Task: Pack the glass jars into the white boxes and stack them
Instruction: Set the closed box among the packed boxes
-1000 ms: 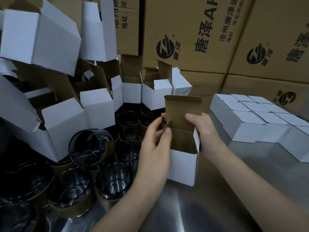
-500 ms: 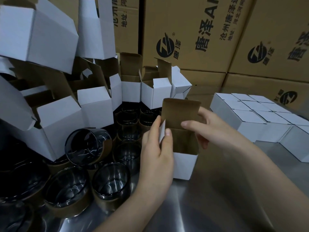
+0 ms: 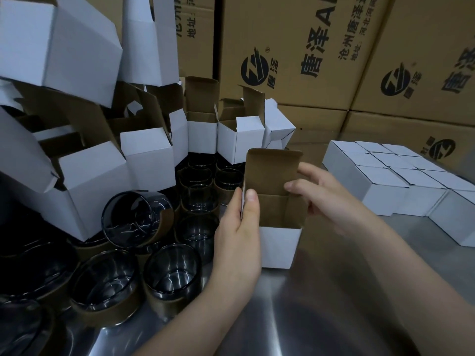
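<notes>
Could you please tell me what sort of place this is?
Probably a packing station in a warehouse or small factory: printed brown cartons are stacked behind a steel worktable crowded with glass jars and rows of closed white boxes. The left hand and right hand hold an open box.

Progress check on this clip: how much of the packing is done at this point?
Done: a block of closed white boxes sits in rows at the table's right. In hand: the left hand and right hand hold one open box by its top flaps, lid upright; whether it holds a jar is hidden. Left: many glass jars sit unpacked at left, below a pile of open boxes.
</notes>
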The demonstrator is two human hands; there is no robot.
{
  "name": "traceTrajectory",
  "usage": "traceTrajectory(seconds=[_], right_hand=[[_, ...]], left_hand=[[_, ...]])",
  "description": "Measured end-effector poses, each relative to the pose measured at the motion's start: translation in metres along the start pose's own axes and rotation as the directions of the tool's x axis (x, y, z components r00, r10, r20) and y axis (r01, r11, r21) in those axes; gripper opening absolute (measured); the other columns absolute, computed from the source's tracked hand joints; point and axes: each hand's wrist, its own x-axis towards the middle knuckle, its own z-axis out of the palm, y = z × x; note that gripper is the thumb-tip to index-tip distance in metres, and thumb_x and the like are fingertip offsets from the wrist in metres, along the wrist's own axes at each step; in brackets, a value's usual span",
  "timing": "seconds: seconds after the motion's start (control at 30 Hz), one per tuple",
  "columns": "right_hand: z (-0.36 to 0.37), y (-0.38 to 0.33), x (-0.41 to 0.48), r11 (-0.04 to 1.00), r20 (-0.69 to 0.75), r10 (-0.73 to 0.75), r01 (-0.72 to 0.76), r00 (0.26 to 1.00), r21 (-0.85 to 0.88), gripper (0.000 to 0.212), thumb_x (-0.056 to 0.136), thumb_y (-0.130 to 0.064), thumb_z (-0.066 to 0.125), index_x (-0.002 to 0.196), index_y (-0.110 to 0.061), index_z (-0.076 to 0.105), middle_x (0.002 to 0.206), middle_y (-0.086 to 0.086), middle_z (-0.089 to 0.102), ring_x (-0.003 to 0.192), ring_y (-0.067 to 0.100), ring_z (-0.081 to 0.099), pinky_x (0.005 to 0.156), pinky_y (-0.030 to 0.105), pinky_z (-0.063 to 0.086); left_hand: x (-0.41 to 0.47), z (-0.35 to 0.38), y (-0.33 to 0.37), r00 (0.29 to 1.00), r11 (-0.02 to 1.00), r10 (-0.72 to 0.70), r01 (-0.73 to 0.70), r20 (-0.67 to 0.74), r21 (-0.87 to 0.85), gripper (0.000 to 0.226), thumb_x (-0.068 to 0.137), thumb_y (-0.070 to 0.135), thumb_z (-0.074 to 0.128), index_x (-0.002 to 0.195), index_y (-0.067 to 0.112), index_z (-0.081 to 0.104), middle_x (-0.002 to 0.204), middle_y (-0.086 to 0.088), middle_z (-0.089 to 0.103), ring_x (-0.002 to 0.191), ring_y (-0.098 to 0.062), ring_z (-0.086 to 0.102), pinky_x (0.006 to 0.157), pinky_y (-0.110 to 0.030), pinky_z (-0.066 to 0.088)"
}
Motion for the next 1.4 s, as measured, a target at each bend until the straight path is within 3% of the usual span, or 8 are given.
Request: traceTrajectory(seconds=[0.53,0.73,1.1,1.2,1.23,1.27,1.33,1.4], right_hand=[[-0.001,0.007,0.001,0.998,0.016,-0.047,0.046,0.999,0.049,0.040,0.078,-0.024,0.054,0.116,-0.020,0.062,0.087,0.000,0.074,0.065,0.015,0.066,0.049,0.021,0.049],[-0.001,0.009,0.000,0.998,-0.007,-0.048,0.049,0.999,0.031,0.039,0.077,-0.025,0.053,0.114,-0.024,0.065,0.095,0.002,0.074,0.074,0.018,0.066,0.054,0.022,0.050],[-0.003,0.019,0.004,0.996,-0.023,-0.071,0.072,0.997,0.059,0.029,0.078,-0.030,0.053,0.097,-0.037,0.073,0.085,0.003,0.062,0.087,0.030,0.041,0.076,0.041,0.028],[-0.001,0.020,0.004,0.995,0.028,-0.062,0.060,0.998,0.079,0.026,0.091,-0.040,0.050,0.096,-0.039,0.075,0.107,0.019,0.065,0.090,0.019,0.056,0.064,0.026,0.047],[0.001,0.021,0.004,0.995,0.016,-0.054,0.053,0.998,0.082,0.029,0.095,-0.041,0.047,0.095,-0.041,0.075,0.112,0.015,0.065,0.119,0.025,0.054,0.061,0.016,0.048],[0.002,0.023,0.006,0.994,-0.044,-0.050,0.054,0.998,0.092,0.031,0.099,-0.040,0.045,0.092,-0.040,0.076,0.107,0.013,0.069,0.110,0.014,0.024,0.060,0.012,0.048],[0.005,0.028,0.013,0.990,-0.228,-0.097,0.118,0.969,0.083,0.034,0.101,-0.028,0.048,0.084,-0.033,0.077,0.088,0.004,0.069,0.082,0.012,0.065,0.062,0.016,0.049],[0.007,0.035,0.020,0.985,-0.374,-0.167,0.170,0.912,-0.024,0.030,0.098,-0.014,0.054,0.082,-0.027,0.075,0.086,-0.002,0.069,0.078,0.010,0.063,0.068,0.019,0.051]], left_hand=[[0.000,0.003,0.003,0.989,0.988,-0.139,0.134,-0.056,-0.079,0.049,0.099,0.053,0.036,0.141,0.031,0.051,0.137,0.010,0.057,0.128,-0.013,0.053,0.112,-0.039,0.040],[-0.001,0.004,0.008,0.976,0.976,-0.200,0.190,-0.088,-0.110,0.044,0.103,0.041,0.037,0.077,0.049,0.071,0.084,0.027,0.072,0.085,0.005,0.068,0.083,-0.025,0.051],[-0.004,0.005,0.007,0.986,0.980,-0.151,0.140,-0.066,-0.142,0.030,0.101,0.025,0.041,0.101,0.049,0.058,0.117,0.006,0.066,0.111,-0.017,0.063,0.100,-0.044,0.049],[-0.003,0.006,0.004,0.994,0.994,-0.085,0.080,-0.063,-0.074,0.034,0.102,0.024,0.040,0.120,0.051,0.048,0.134,0.009,0.055,0.124,-0.013,0.053,0.109,-0.043,0.041],[-0.003,0.007,0.003,0.995,0.996,-0.073,0.070,-0.062,-0.050,0.037,0.103,0.025,0.039,0.134,0.046,0.041,0.141,0.009,0.048,0.129,-0.013,0.049,0.111,-0.043,0.038],[-0.003,0.007,0.001,0.996,0.998,-0.063,0.062,-0.063,-0.021,0.043,0.103,0.026,0.039,0.143,0.040,0.032,0.147,0.009,0.043,0.133,-0.013,0.045,0.113,-0.043,0.036],[-0.002,0.007,-0.001,0.998,0.997,-0.043,0.046,-0.056,0.062,0.051,0.103,0.030,0.039,0.150,0.037,0.019,0.152,0.007,0.035,0.137,-0.013,0.039,0.116,-0.041,0.032],[-0.004,0.008,-0.003,0.998,0.991,-0.022,0.029,-0.054,0.131,0.055,0.103,0.033,0.038,0.152,0.039,0.014,0.152,0.008,0.029,0.139,-0.010,0.033,0.117,-0.038,0.028]])
